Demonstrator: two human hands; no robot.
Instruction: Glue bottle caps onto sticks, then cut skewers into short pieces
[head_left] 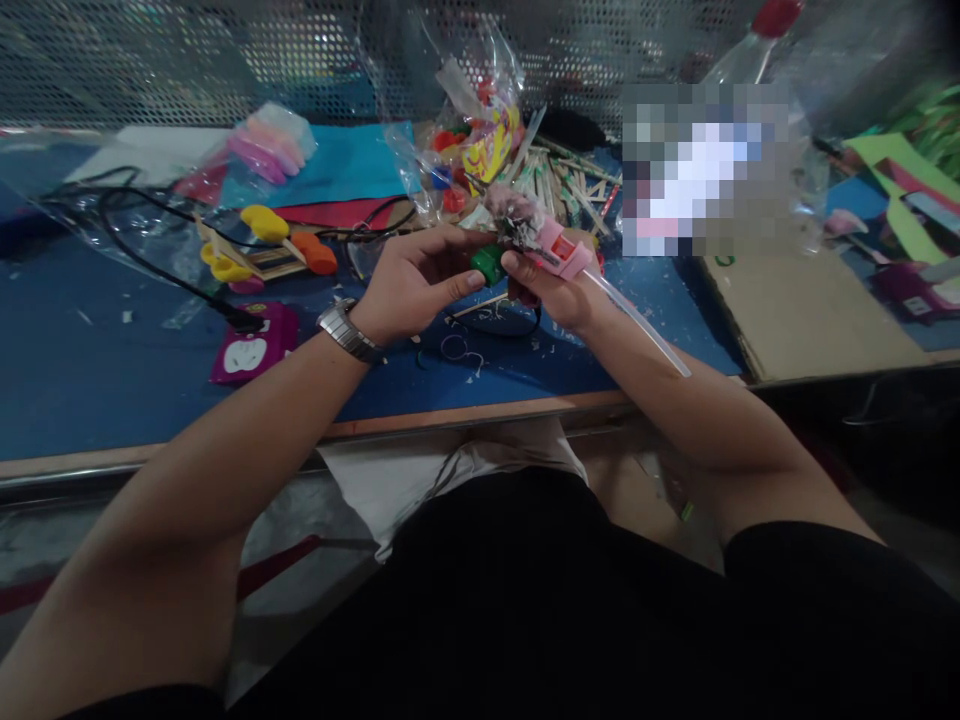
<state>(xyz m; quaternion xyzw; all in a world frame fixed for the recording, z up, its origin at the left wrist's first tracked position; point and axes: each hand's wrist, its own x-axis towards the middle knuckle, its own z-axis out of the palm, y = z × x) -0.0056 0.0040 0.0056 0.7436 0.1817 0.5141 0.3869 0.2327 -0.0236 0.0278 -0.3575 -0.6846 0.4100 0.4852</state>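
Observation:
Between my two hands, above the blue tabletop (pixel 525 370), is a small green cap (pixel 488 264). My left hand (pixel 420 285) pinches it between thumb and fingers. A pink glue gun (pixel 561 250) lies over my right hand (pixel 559 290), whose thumb is at the cap's right side; the other fingers are mostly hidden. A clear glue stick (pixel 645 330) sticks out of the gun's back toward my right forearm. Grey, fluffy-looking material (pixel 517 215) is at the front of the gun.
Yellow and orange pieces on sticks (pixel 262 240) and a purple box with a black cable (pixel 255 345) are at left. Behind my hands lie a plastic bag (pixel 487 140) and many wooden sticks (pixel 555 185). Cardboard (pixel 802 310) and a bottle (pixel 750 60) are at right.

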